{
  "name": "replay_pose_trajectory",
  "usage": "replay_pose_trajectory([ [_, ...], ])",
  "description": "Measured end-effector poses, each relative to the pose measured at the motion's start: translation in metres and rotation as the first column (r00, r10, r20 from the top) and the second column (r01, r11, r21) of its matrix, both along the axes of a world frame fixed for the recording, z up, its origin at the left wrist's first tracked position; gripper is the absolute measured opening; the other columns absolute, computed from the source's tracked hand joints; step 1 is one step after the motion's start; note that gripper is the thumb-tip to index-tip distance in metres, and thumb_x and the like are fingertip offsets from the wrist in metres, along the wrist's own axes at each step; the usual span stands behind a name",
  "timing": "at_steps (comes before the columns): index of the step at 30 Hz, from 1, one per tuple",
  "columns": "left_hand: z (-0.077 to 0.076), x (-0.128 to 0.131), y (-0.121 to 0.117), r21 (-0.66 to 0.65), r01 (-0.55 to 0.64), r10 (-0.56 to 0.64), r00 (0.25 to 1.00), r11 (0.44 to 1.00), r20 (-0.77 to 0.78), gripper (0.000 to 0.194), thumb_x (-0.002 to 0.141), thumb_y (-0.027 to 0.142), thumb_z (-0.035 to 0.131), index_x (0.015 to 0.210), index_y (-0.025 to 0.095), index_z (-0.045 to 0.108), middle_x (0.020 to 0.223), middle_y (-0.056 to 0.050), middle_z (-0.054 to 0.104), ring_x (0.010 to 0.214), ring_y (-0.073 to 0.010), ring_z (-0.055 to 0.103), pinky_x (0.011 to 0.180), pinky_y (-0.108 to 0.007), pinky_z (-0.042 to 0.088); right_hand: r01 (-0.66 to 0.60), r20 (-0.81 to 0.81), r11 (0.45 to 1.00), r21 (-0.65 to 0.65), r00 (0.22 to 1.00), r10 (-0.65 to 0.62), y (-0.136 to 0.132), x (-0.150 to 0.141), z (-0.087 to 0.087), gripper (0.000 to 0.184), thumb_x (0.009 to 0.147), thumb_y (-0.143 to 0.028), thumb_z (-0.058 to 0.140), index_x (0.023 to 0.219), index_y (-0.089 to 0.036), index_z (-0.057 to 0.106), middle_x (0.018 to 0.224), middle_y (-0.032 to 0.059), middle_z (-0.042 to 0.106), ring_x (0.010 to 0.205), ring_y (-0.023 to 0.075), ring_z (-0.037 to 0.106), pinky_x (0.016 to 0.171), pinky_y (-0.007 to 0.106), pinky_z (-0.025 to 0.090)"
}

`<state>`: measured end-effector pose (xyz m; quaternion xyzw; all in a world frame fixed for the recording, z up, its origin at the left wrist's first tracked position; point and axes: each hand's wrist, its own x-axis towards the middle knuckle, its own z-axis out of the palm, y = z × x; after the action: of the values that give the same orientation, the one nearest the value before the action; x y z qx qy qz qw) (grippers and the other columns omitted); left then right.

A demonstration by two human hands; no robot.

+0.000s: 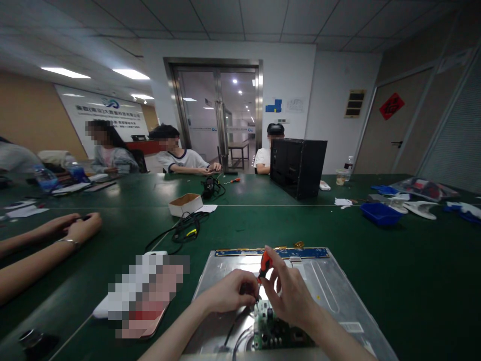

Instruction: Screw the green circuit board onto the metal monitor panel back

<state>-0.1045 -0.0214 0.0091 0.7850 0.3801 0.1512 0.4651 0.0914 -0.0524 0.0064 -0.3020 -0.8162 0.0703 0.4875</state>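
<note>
A silver metal display panel [330,291] lies flat on the green table in front of me, with a blue circuit strip [248,252] along its far edge. A small green circuit board [276,333] sits on its near part. My right hand [289,291] is closed on a red-handled screwdriver [265,263], held upright with its tip down at the board. My left hand [229,291] is pinched closed beside the screwdriver's lower end, over the board. What its fingers hold is hidden.
Another person's hands [71,228] rest on the table at the left. A black cable bundle [186,230] and small cardboard box [185,204] lie ahead. A black computer case [298,165] stands farther back, a blue tray [380,213] at right. Three people sit across the table.
</note>
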Motion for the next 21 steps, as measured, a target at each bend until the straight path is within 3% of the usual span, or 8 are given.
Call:
replay_pose_trajectory([
  [9,0.010,0.002,-0.002,0.056,0.001,0.000,1.000,0.998,-0.017,0.010,0.065,0.013,0.059,0.075,0.017,0.060,0.069,0.003,0.054,0.067,-0.0145,0.050,0.062,-0.024,0.038,0.022,0.005,0.997,0.069,1.000,-0.023,0.002,-0.001,0.002,0.058,0.101,-0.029,0.042,0.154,-0.023,0.017,0.076,0.0018,0.068,0.049,0.0151,0.060,0.043,0.026,0.044],
  [21,-0.006,0.000,0.003,-0.006,0.007,-0.007,1.000,1.000,0.012,0.016,0.067,0.017,0.060,0.083,0.016,0.063,0.072,0.003,0.055,0.067,-0.0144,0.050,0.062,-0.024,0.039,0.038,0.034,0.997,0.064,0.999,-0.041,-0.001,0.001,0.002,0.059,0.100,-0.025,0.038,0.155,-0.019,0.015,0.073,0.0022,0.067,0.049,0.0162,0.058,0.049,0.029,0.047],
])
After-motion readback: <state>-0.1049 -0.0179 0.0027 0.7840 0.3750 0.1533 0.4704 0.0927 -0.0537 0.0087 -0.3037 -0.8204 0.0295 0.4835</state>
